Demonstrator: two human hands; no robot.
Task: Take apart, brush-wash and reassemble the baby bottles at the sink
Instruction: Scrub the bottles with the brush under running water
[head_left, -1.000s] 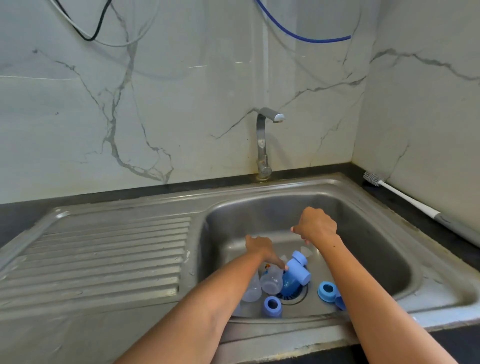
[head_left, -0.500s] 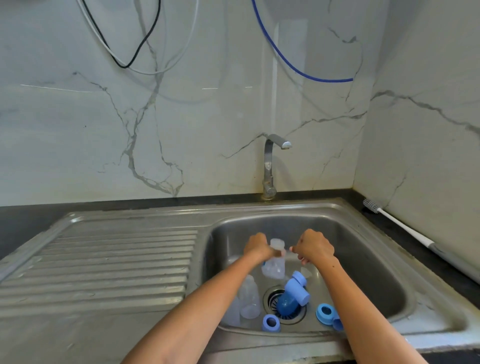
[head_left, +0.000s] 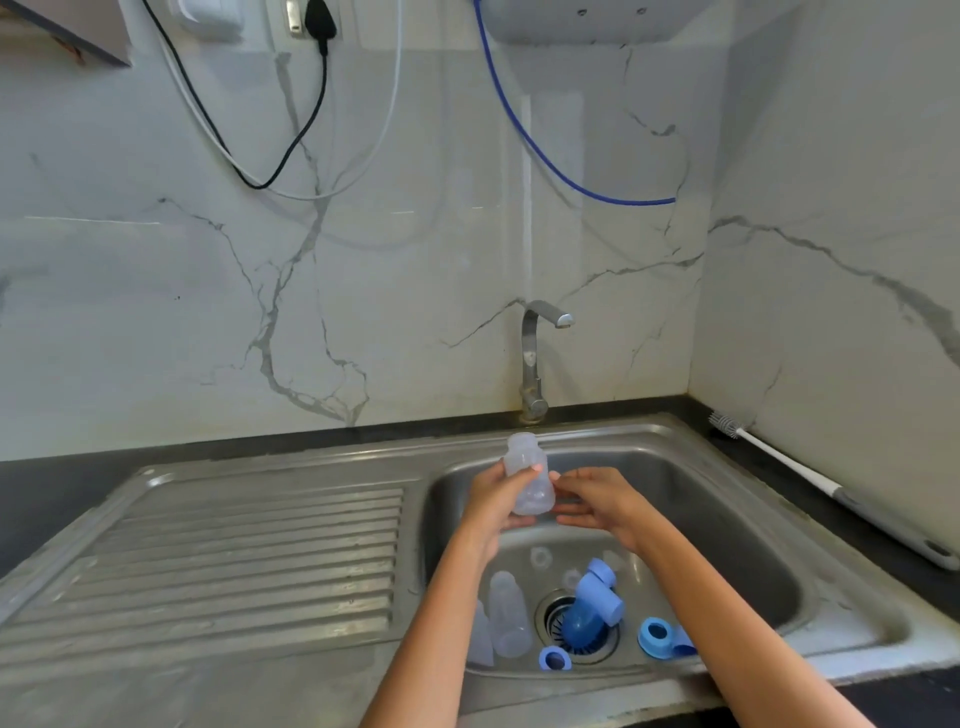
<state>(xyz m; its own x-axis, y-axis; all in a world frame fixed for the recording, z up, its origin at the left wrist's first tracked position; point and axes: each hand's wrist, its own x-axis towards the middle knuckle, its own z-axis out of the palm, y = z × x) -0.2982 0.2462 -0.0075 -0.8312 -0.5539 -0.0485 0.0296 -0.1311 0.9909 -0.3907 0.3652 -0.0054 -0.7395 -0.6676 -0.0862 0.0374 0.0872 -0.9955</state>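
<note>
Fingers (head_left: 511, 480) of left hand (head_left: 493, 506) curled round bare bottle (head_left: 529, 478), held upright over sink (head_left: 737, 525); right hand (head_left: 597, 501) just beside, fingers loose. Below: bottles (head_left: 506, 613), blue rings (head_left: 655, 636). Washing step, probably. Next: fetch brush (head_left: 779, 460), open tap (head_left: 535, 358).

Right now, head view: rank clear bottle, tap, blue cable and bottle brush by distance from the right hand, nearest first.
1. Clear bottle: gripped by the left hand, just left of the right hand, whose fingertips reach it.
2. Tap: behind the sink, above the hands.
3. Bottle brush: on the counter, far right.
4. Blue cable: high on the wall.
</note>
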